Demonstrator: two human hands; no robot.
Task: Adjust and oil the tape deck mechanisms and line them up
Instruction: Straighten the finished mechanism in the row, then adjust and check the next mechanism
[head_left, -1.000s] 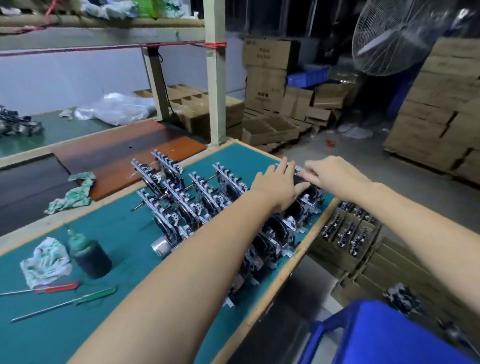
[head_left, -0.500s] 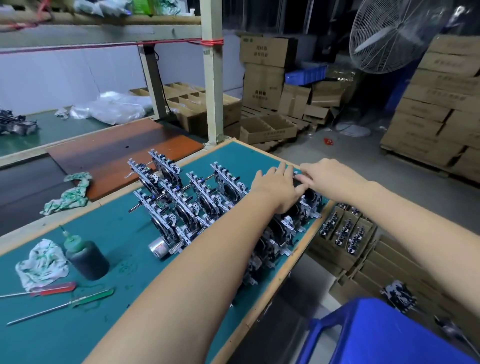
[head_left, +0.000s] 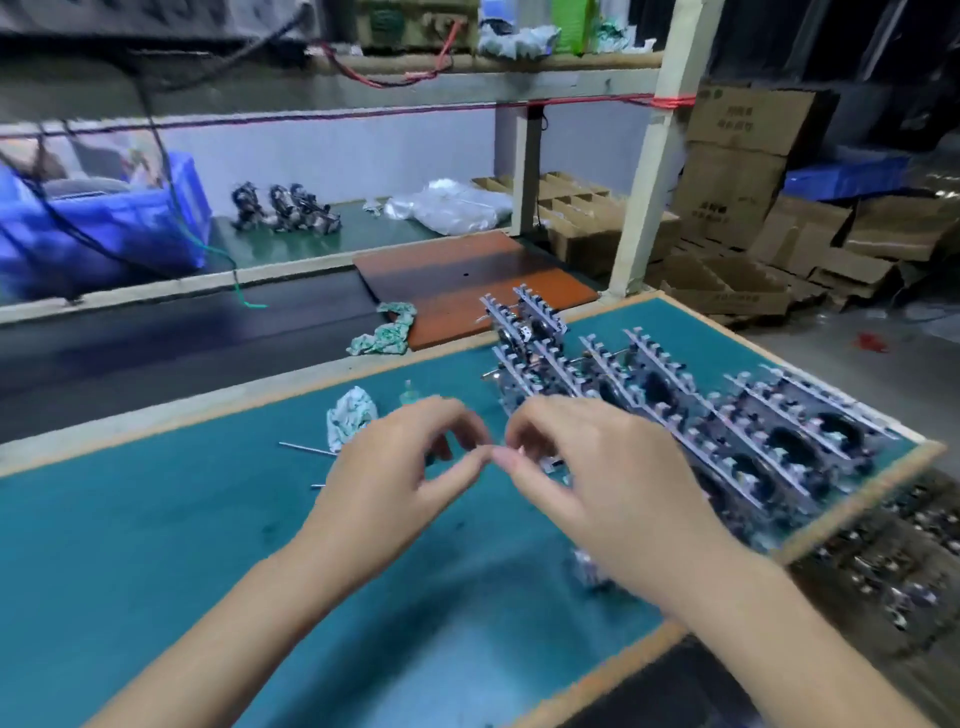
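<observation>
Several tape deck mechanisms (head_left: 727, 426) stand in rows on the right part of the green mat (head_left: 156, 545). My left hand (head_left: 395, 483) and my right hand (head_left: 597, 478) hover side by side over the mat, just left of the near end of the rows. Their fingers are loosely curved and the fingertips almost meet; I see nothing held in either. The green oil bottle (head_left: 410, 395) is mostly hidden behind my left hand, only its tip showing. The frame is motion-blurred.
A crumpled rag (head_left: 350, 415) and screwdriver shafts (head_left: 306, 448) lie left of my hands. Beyond the mat run a dark belt with another rag (head_left: 387, 330) and an orange board (head_left: 467, 280). A wooden post (head_left: 649, 171) stands at the back corner. Boxes of mechanisms (head_left: 893, 561) sit below the right edge.
Both hands have left the far-right mechanisms and come back to the middle of the mat. The view has swung left.
</observation>
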